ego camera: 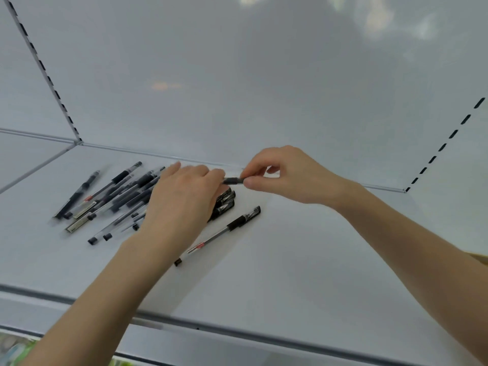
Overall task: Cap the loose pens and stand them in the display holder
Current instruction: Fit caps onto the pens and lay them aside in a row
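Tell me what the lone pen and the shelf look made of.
Lone pen: clear glossy plastic barrel, likely; the refill shows through. Its black grip band looks matte, perhaps rubber. Shelf: smooth white surface with soft reflections, probably painted metal.

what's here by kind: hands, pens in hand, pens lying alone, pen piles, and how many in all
hands: 2, left hand and right hand
held pen part, pinched between both hands: 1
lone pen, lying apart to the right of the pile: 1
pen pile: 1, pens in it too blurred to count
total: 5
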Available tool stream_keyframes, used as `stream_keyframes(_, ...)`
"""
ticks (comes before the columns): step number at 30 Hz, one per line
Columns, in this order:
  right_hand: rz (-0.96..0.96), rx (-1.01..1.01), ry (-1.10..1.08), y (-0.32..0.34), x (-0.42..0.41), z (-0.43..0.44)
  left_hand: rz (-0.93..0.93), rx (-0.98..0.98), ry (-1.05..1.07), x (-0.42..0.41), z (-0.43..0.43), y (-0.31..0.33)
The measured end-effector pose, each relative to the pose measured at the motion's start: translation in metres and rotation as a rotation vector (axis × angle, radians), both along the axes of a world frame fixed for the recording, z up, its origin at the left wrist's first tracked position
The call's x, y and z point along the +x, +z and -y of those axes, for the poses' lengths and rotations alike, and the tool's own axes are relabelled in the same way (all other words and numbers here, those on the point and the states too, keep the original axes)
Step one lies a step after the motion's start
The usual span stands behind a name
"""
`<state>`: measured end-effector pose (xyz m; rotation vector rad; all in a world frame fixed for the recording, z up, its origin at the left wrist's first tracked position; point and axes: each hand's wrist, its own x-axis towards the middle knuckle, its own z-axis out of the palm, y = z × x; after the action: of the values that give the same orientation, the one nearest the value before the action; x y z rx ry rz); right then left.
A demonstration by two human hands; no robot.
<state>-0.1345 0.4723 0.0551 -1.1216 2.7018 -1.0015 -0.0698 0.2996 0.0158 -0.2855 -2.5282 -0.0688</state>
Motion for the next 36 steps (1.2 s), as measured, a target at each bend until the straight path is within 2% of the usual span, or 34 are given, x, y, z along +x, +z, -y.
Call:
stream_keyframes(4, -0.030, -0.085, -0.144, 0.001, -0.031, 0.007, 0.166, 0.100, 0.203, 0.013, 0.013, 0.001)
stream_keyframes(7, -0.123, 0.086, -0.207, -0.014, -0.054, 0.023, 0.141, 0.192, 0.343, 0.020, 0.026, -0.008)
stream_keyframes(12, -0.197, 0.468, -0.199, -0.049, -0.073, 0.055, 0.100, 0.390, 0.292, 0.028, 0.038, -0.016)
stream_keyframes(16, -0.307, 0.544, -0.231, -0.055, -0.078, 0.061, 0.111, 0.493, 0.229, 0.032, 0.039, -0.016)
stream_keyframes(18, -0.257, 0.471, -0.227, -0.051, -0.075, 0.057, 0.128, 0.588, 0.184, 0.033, 0.036, -0.014)
stream_keyframes(19, -0.199, 0.371, -0.235, -0.047, -0.072, 0.054, 0.149, 0.654, 0.156, 0.034, 0.035, -0.013)
stream_keyframes(23, 0.201, -0.206, -0.237, -0.015, -0.042, 0.032, 0.249, 0.876, 0.029, 0.033, 0.028, -0.010)
stream_keyframes(25, 0.324, -0.371, -0.188, 0.000, -0.023, 0.015, 0.256, 0.947, -0.022, 0.031, 0.023, -0.009)
stream_keyframes(33, 0.253, -0.356, -0.137, 0.021, 0.020, -0.025, 0.281, 1.052, -0.199, 0.030, -0.001, 0.000)
stream_keyframes(36, 0.205, -0.362, -0.134, 0.023, 0.026, -0.032, 0.297, 1.016, -0.222, 0.032, -0.007, 0.002)
